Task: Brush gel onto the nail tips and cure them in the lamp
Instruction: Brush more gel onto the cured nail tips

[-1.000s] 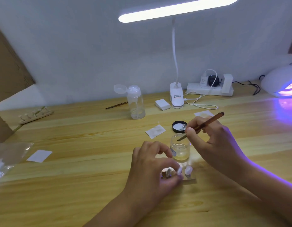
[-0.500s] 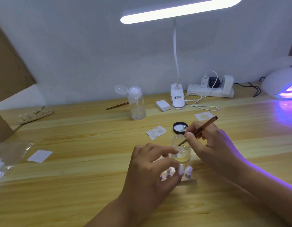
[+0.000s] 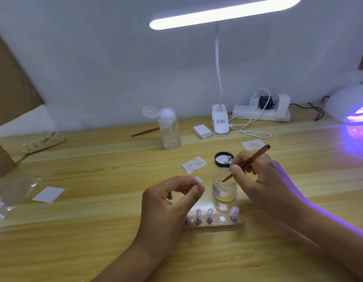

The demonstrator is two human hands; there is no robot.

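White dome curing lamp (image 3: 347, 102) glows purple, 2 o'clock | right hand (image 3: 264, 180) pinches slim brown brush (image 3: 252, 158), bristles inside small clear glass gel jar (image 3: 224, 190) | left hand (image 3: 168, 202) pinches translucent nail tip (image 3: 198, 180), jar's 9 o'clock | wooden tip stand (image 3: 217, 224), jar's 6 o'clock

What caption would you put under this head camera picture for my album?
The right hand dips a brush into the gel jar while the left hand pinches one nail tip.

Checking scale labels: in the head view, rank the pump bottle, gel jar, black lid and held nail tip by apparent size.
1. pump bottle
2. gel jar, nearer the camera, so flattered
3. black lid
4. nail tip, pinched in the left hand
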